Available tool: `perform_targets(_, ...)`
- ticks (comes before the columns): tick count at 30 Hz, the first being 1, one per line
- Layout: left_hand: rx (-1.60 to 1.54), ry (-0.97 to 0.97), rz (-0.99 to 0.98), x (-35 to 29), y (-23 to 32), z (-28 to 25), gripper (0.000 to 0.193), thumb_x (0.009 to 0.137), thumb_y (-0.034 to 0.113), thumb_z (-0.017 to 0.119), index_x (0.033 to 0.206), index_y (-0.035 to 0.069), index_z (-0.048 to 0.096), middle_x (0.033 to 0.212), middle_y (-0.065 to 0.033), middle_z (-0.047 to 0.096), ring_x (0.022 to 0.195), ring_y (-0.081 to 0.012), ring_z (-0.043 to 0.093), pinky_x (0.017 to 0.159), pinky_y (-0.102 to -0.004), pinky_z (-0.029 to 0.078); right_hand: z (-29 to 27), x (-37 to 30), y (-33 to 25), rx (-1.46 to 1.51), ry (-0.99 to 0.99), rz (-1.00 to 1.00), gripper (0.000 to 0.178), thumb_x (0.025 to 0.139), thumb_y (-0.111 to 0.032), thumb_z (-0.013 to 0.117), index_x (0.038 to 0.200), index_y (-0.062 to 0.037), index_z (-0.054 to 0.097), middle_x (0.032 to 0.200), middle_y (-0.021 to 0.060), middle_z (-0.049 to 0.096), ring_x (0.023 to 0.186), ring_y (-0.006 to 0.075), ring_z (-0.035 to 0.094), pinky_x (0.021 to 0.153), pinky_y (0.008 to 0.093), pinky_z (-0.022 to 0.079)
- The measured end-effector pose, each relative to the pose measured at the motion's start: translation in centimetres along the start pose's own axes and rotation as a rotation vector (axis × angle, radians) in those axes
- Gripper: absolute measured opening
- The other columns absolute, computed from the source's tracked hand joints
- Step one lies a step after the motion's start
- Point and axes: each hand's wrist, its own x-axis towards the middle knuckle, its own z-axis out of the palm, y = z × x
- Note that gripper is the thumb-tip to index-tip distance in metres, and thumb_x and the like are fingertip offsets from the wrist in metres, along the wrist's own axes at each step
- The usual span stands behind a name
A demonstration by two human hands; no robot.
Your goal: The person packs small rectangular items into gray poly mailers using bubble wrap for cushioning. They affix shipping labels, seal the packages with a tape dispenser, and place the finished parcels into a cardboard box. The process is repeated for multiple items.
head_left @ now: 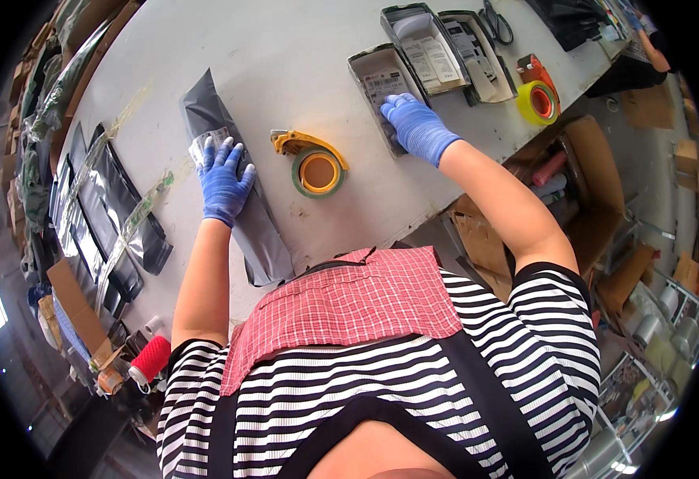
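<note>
My left hand (223, 180), in a blue glove with pale fingertips, lies flat with spread fingers on a long grey plastic mailing bag (263, 231). Part of a white label (209, 144) on the bag shows beneath the fingers. My right hand (419, 128), gloved alike, reaches into a narrow open box (363, 68) of printed paper labels (384, 82). Its fingers rest over the labels, slightly bent, and its thumb is hidden. Between my hands lies a yellow tape dispenser (317, 169) with a green-edged roll.
Two more open boxes (427, 48) (481, 60) of papers stand beside scissors (496, 22) and a red tape dispenser (538, 92). Taped black packages (114, 199) lie at left, near a red thread spool (151, 359). A cardboard carton (597, 172) stands below the table's right edge. Another person's arm (654, 48) shows far right.
</note>
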Motion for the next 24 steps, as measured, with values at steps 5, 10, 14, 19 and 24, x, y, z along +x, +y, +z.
perform_targets(5, -0.011, -0.013, -0.034, -0.1, 0.5, 0.0, 0.048, 0.087, 0.034, 0.064, 0.130, 0.013, 0.062, 0.147, -0.0051, 0.048, 0.147, -0.0320, 0.024, 0.116, -0.0588, 0.017, 0.9, 0.4, 0.9, 0.008, -0.070, -0.028, 0.015, 0.091, -0.010, 0.056, 0.102, -0.0034, 0.064, 0.108, 0.0162, 0.064, 0.104, 0.0320, 0.061, 0.091, 0.0404, 0.051)
perform_targets(10, 0.002, -0.010, -0.038, 0.1, 1.0, -0.6, 0.046, 0.087, 0.032, 0.064, 0.127, 0.011, 0.064, 0.144, -0.0076, 0.051, 0.145, -0.0336, 0.027, 0.117, -0.0526, 0.019, -0.1, -0.1, 1.0, 0.162, -0.006, 0.108, 0.009, 0.087, -0.013, 0.062, 0.089, -0.0047, 0.066, 0.090, 0.0151, 0.067, 0.090, 0.0340, 0.064, 0.084, 0.0418, 0.052)
perform_targets(14, 0.013, -0.007, -0.033, 0.3, 1.4, -0.9, 0.044, 0.088, 0.031, 0.064, 0.127, 0.010, 0.064, 0.143, -0.0089, 0.053, 0.145, -0.0347, 0.028, 0.118, -0.0484, 0.020, -3.1, -0.4, 0.7, 0.379, 0.068, 0.238, 0.013, 0.087, -0.017, 0.065, 0.085, -0.0042, 0.067, 0.086, 0.0160, 0.068, 0.085, 0.0336, 0.065, 0.081, 0.0412, 0.053)
perform_targets(19, -0.012, 0.018, -0.027, 0.0, 0.5, 0.1, 0.044, 0.086, 0.032, 0.065, 0.126, 0.012, 0.065, 0.144, -0.0058, 0.052, 0.145, -0.0322, 0.027, 0.117, -0.0552, 0.018, -5.4, -0.9, 1.2, 0.484, 0.174, 0.325, 0.015, 0.088, -0.018, 0.066, 0.089, -0.0035, 0.069, 0.084, 0.0164, 0.070, 0.082, 0.0326, 0.067, 0.078, 0.0395, 0.055)
perform_targets(24, -0.014, 0.027, -0.016, 0.1, 0.5, 0.2, 0.044, 0.086, 0.031, 0.065, 0.125, 0.012, 0.065, 0.143, -0.0060, 0.052, 0.145, -0.0325, 0.027, 0.117, -0.0536, 0.019, -5.4, -1.0, 1.4, 0.476, 0.188, 0.373, 0.015, 0.087, -0.018, 0.067, 0.092, -0.0041, 0.070, 0.087, 0.0152, 0.071, 0.082, 0.0309, 0.069, 0.079, 0.0383, 0.056)
